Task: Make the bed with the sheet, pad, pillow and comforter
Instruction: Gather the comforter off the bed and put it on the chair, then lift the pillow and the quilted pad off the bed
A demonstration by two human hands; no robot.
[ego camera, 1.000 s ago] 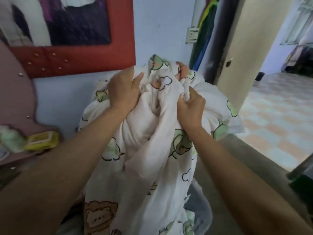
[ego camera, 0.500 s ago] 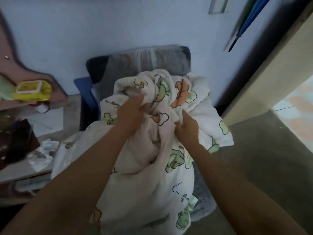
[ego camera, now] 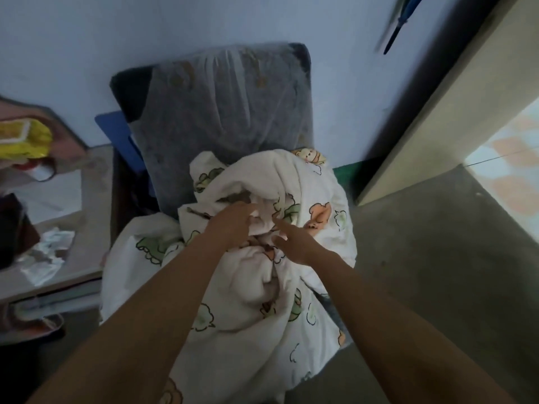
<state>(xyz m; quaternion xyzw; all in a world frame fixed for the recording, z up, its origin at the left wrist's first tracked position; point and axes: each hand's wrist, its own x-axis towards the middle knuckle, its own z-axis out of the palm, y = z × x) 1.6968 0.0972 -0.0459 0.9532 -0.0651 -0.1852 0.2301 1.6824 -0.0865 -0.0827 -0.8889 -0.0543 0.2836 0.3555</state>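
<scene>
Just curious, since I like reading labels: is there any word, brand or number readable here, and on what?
No text can be read.
yellow packet: it has a pale label, too blurred to read.
comforter: only cartoon animal prints, no letters visible.

Two hands are counted: one left hand [ego camera: 233, 223] and one right hand [ego camera: 294, 243]. Under them a single printed comforter [ego camera: 262, 301] is seen, bunched in one heap. One grey pillow [ego camera: 218, 118] is counted just beyond the hands, stood against the wall. One yellow packet [ego camera: 23, 138] and one crumpled white cloth [ego camera: 46, 252] are found well to the left of the left hand. One blue umbrella [ego camera: 399, 27] is seen far beyond the right hand, and one door [ego camera: 455, 112] to its right.
</scene>
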